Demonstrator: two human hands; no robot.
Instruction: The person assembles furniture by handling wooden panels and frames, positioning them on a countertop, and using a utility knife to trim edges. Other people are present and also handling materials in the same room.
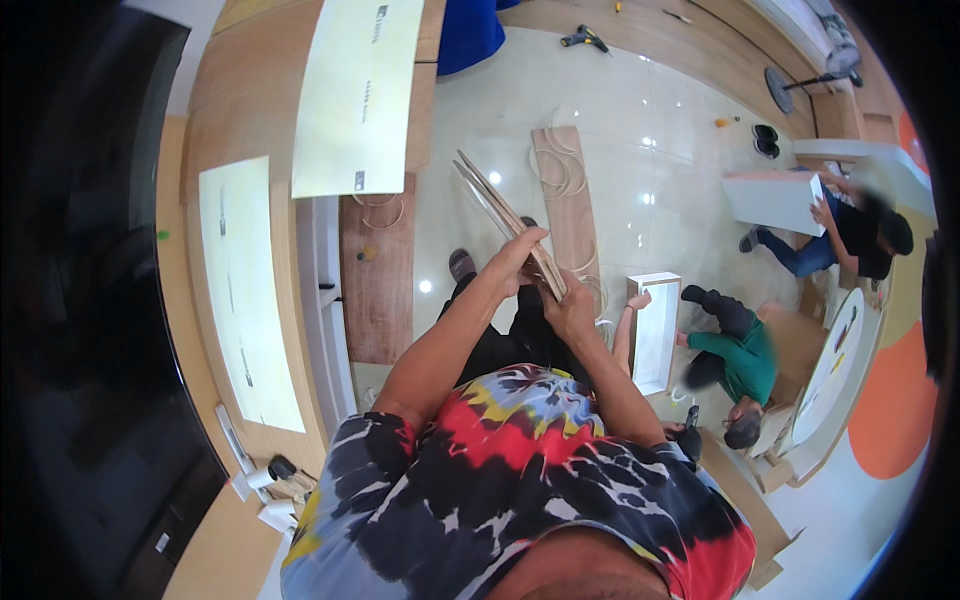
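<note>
The lower ends of the thin wooden strips [505, 215] are covered by the left hand [522, 256] and right hand [570, 305], so how many strips there are cannot be counted. The person's own legs are mostly hidden under the patterned shirt [520, 480]. At three o'clock, a seated co-worker's head is blurred. Small tools [585, 40] at twelve o'clock are too small to identify.
</note>
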